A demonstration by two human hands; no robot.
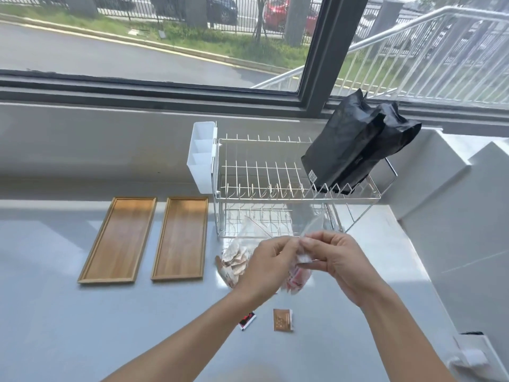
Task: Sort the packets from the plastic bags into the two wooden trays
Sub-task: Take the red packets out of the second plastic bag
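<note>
Fingers [293,245] of both hands pinch the top of a clear plastic bag [298,274] holding red packets, left hand [265,267] and right hand [334,257] nearly touching. Second bag [234,260] of tan packets lies just left. Two loose packets [283,319] sit nearer me, both wooden trays [180,238] further left.

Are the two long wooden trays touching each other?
Apart. The head view shows a plain strip of grey counter between the left wooden tray and the right wooden tray along their whole length.
</note>
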